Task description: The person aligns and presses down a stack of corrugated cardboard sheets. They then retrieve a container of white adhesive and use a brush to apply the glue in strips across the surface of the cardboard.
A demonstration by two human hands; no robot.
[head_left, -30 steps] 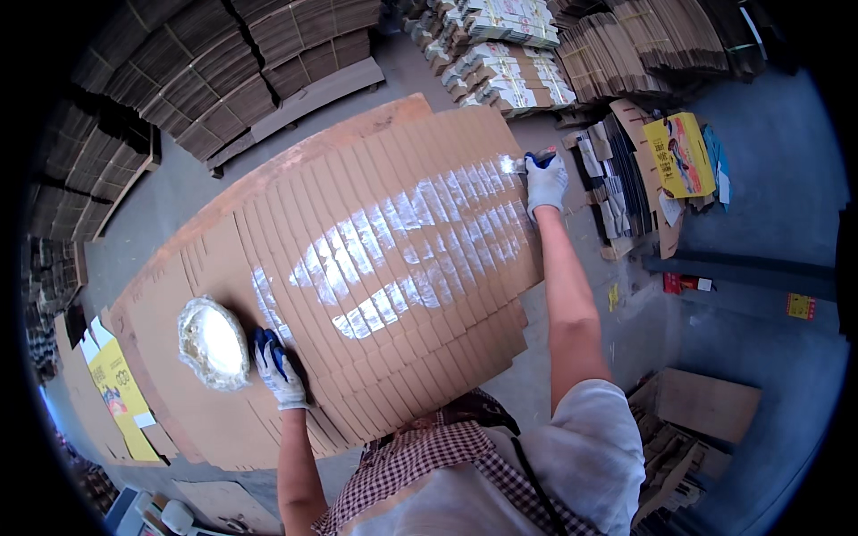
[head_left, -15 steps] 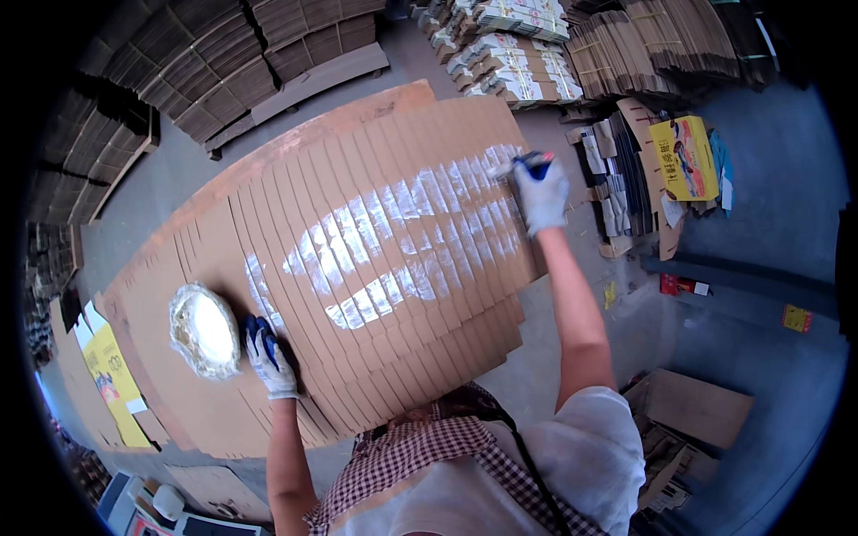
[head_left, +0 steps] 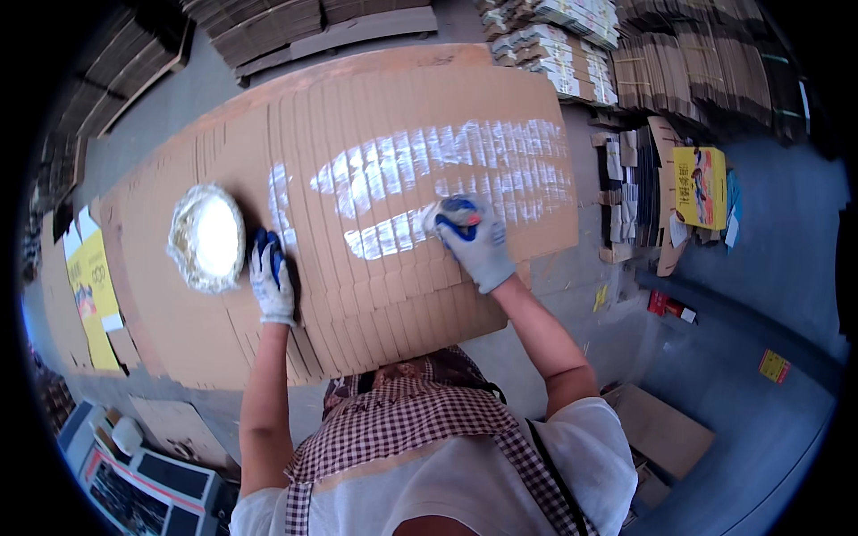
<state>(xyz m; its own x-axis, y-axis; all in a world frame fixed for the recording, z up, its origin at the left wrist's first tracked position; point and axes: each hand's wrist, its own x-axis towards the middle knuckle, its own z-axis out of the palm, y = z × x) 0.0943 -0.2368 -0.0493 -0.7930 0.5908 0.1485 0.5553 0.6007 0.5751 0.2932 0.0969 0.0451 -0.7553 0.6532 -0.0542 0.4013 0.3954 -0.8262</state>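
Observation:
Overlapping brown cardboard sheets are fanned out in a row of narrow strips in front of me. Wet, shiny whitish streaks run across them in bands. My right hand, in a white and blue glove, is closed around a brush whose pale head touches the strips near the lower band; most of its handle is hidden in the grip. To the left, my left hand, gloved too, lies flat on the cardboard with fingers stretched out. Just beside it stands a plastic-lined bowl of white paste.
Printed yellow card lies at the table's left end. Bundled flat cartons and brown cardboard stacks stand at the far right. A yellow box sits on piled sheets to the right. An open carton is low at right.
My right hand has swept the brush from the far right edge inward and nearer to me. Wet streaks now reach further along the right side. The whole view has shifted; my left hand stays by the bowl.

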